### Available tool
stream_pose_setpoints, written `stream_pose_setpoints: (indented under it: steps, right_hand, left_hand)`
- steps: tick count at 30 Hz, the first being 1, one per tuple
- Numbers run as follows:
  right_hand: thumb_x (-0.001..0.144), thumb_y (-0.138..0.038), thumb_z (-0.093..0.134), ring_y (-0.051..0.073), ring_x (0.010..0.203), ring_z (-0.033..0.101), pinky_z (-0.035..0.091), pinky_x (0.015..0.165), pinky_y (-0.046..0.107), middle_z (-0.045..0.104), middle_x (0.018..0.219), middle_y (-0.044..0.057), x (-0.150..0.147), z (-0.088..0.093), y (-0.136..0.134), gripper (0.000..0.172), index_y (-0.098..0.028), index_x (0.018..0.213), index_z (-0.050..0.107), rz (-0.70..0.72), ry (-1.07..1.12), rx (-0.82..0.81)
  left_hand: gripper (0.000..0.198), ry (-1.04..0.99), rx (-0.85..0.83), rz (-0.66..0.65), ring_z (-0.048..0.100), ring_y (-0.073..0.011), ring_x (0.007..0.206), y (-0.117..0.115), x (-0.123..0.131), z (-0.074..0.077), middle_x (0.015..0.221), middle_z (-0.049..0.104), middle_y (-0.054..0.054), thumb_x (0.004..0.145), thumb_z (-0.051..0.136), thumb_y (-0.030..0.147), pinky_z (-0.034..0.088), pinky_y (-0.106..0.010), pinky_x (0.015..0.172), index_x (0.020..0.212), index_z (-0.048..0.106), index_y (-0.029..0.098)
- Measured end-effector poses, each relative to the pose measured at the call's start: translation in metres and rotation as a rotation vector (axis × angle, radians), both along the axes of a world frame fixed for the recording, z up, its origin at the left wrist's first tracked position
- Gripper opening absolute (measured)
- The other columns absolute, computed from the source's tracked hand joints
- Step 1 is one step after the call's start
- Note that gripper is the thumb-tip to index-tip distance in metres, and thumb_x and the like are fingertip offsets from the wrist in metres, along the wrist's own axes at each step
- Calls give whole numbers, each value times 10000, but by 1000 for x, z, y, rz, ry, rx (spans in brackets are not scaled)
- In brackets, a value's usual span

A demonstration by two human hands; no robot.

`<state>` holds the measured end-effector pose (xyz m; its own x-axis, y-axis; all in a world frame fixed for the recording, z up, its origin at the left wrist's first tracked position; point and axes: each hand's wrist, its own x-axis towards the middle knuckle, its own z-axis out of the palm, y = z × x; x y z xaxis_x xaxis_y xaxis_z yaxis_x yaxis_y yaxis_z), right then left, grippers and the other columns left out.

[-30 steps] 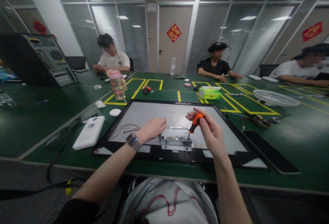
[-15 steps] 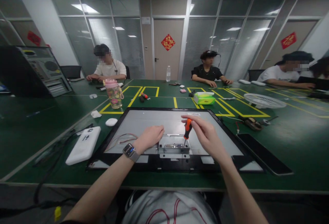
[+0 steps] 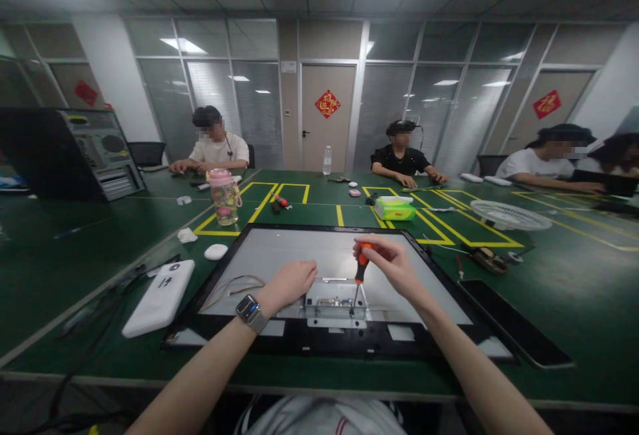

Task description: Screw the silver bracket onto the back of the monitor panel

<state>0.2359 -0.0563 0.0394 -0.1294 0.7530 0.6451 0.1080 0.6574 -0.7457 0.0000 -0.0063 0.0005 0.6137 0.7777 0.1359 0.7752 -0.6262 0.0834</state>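
A flat display panel with a black frame lies on the green table, grey back upward. On its near half sits a metal bracket holding a small bright part. My right hand has its thumb and fingers around the orange-and-black handle of a screwdriver. The screwdriver stands nearly upright, its shaft reaching down to the bracket's right end. My left hand, with a watch on the wrist, rests at the bracket's left end. Its fingers are together and curled down, fingertips hidden. Thin wires lie to its left.
To the left are a white power bank, a white case and a pink-lidded bottle. A black phone-like slab lies to the right. Beyond are a green tissue pack and a white fan grille. Several people sit across the table.
The camera view has tipped upward, so the scene sits lower. My right fingers have drawn in closer around the screwdriver handle. My left hand stays beside the bracket.
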Motion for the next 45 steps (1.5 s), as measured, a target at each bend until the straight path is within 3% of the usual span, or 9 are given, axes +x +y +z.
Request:
stream_pose_setpoints:
  steps: [3, 6, 9, 15, 20, 26, 31, 37, 45]
  right_hand:
    - [851, -374, 684, 176, 747, 626, 521, 629, 285, 661, 844, 42, 3, -4, 2, 181, -217, 915, 748, -74, 34, 34]
    - [926, -422, 572, 202, 838, 648, 539, 790, 360, 691, 922, 73, 5, -6, 5, 289, -226, 1071, 727, 50, 69, -46]
    - [908, -425, 606, 199, 795, 662, 542, 798, 382, 701, 940, 76, 6, -7, 5, 320, -234, 1147, 700, 146, 89, -139]
    - [846, -403, 688, 176, 742, 601, 514, 741, 330, 624, 815, 29, -3, -1, 3, 185, -235, 906, 738, -59, 51, -5]
    - [909, -445, 591, 215, 858, 650, 522, 835, 395, 684, 935, 66, -2, 0, 3, 309, -235, 1107, 704, 145, 62, -153]
    - [795, -398, 744, 185, 802, 600, 500, 735, 312, 643, 877, 41, 0, -1, 1, 194, -231, 894, 754, -63, 40, -25]
    - [886, -433, 632, 201, 853, 650, 517, 817, 371, 694, 958, 68, 1, 0, -2, 312, -236, 1114, 713, 106, 75, -183]
    - [662, -348, 845, 129, 664, 548, 472, 586, 250, 588, 775, -7, -4, -2, -1, 205, -214, 725, 703, 120, 252, -208]
    - [829, -482, 702, 161, 720, 594, 502, 698, 316, 643, 825, 26, -14, -5, -6, 264, -237, 927, 689, 329, 385, -348]
  left_hand:
    - [323, -4, -4, -2, 689, -237, 856, 1, 0, -1, 931, 715, -99, 1011, 283, 305, 461, -313, 714, 944, 577, 190]
    - [327, -6, -6, -1, 686, -227, 856, 1, 0, -2, 929, 713, -96, 1011, 287, 304, 455, -302, 714, 927, 581, 187]
    - [326, -7, -4, 4, 684, -229, 857, 1, 0, -2, 922, 712, -93, 1011, 291, 304, 451, -301, 713, 922, 582, 187]
    - [325, -5, -11, 6, 684, -233, 843, 1, 0, -1, 916, 713, -90, 1011, 291, 309, 450, -305, 709, 929, 582, 190]
    - [317, -5, -13, -1, 679, -225, 848, 1, 0, -1, 923, 710, -87, 1011, 293, 304, 452, -301, 722, 931, 578, 193]
    - [316, -4, 1, -1, 681, -231, 855, 3, 0, -3, 927, 713, -89, 1011, 296, 311, 457, -303, 722, 941, 580, 193]
    - [317, -1, 6, -4, 682, -233, 838, 3, 1, -4, 915, 714, -89, 1008, 297, 308, 455, -303, 701, 933, 582, 192]
    - [310, 7, 7, -4, 683, -235, 850, 3, 1, -4, 916, 716, -100, 1005, 308, 293, 463, -309, 727, 942, 592, 185]
    - [304, 11, 13, -2, 686, -241, 871, 3, 2, -4, 927, 715, -100, 1004, 311, 288, 462, -307, 718, 951, 592, 185]
